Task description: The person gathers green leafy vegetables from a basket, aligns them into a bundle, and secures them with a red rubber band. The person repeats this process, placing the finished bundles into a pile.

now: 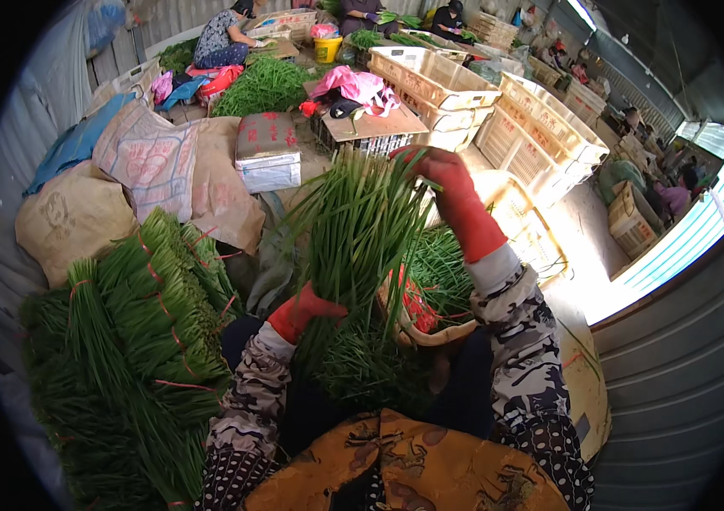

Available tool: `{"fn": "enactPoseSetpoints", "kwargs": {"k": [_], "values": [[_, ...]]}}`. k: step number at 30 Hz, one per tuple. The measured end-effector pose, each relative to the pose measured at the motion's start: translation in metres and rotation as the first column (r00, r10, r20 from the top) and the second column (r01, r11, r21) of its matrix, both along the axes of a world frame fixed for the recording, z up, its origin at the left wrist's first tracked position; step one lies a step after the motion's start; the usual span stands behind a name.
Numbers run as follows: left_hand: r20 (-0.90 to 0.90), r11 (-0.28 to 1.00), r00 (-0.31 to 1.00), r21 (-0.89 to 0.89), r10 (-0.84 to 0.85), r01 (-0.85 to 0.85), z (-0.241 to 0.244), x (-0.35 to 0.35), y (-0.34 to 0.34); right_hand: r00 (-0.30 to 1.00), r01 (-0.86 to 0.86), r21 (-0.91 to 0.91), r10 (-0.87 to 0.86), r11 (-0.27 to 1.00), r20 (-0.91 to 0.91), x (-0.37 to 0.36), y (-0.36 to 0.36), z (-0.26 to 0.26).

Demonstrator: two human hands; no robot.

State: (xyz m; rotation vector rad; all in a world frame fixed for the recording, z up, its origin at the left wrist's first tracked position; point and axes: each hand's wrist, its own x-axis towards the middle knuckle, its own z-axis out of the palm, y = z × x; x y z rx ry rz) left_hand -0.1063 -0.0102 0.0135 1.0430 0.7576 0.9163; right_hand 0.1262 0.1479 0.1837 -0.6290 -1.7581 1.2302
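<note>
A loose bunch of long green leaves, which look like garlic chives (362,223), stands almost upright before me with its pale cut ends at the top. My left hand (303,312), in a red glove, is closed around the lower part of this bunch. By the upper right of the bunch, my right hand (441,179), also red-gloved, bends its fingers over a few leaves. Its fingertips are partly hidden. Below the bunch lies a heap of loose greens (368,364) between my knees. A basket (445,335) with more greens and red ties (422,306) stands at the right.
Tied chive bundles (164,300) are stacked on my left, beside woven sacks (151,160). Ahead stand a board-topped crate (374,124) bearing a pink cloth (355,86) and stacked plastic crates (528,134). Other people (224,38) sit farther back. A corrugated wall (674,358) borders the right.
</note>
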Motion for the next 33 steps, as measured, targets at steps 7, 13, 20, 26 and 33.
{"fn": "enactPoseSetpoints", "kwargs": {"k": [7,13,20,26,33], "values": [[0.113,0.988,0.982,-0.037,0.152,-0.149,-0.002,0.002,-0.005,0.569,-0.644,-0.212,0.276,0.735,-0.775,0.093,0.000,0.042],[0.186,0.974,0.957,-0.073,0.224,-0.214,0.012,0.005,0.002,0.383,-0.483,-0.001,0.212,0.876,0.899,0.083,-0.082,-0.043],[0.153,0.965,0.954,0.010,0.259,-0.264,0.027,0.004,-0.001,0.778,0.192,0.113,-0.221,0.975,0.588,-0.019,-0.094,-0.023],[0.101,0.952,0.947,-0.047,0.306,-0.302,0.027,0.006,-0.008,0.793,0.185,-0.169,-0.045,0.968,0.608,-0.046,-0.059,-0.057],[0.171,0.970,0.957,-0.101,0.235,-0.220,0.027,0.007,-0.008,0.998,-0.055,-0.449,0.034,0.892,-0.055,-0.013,-0.053,-0.044]]}}
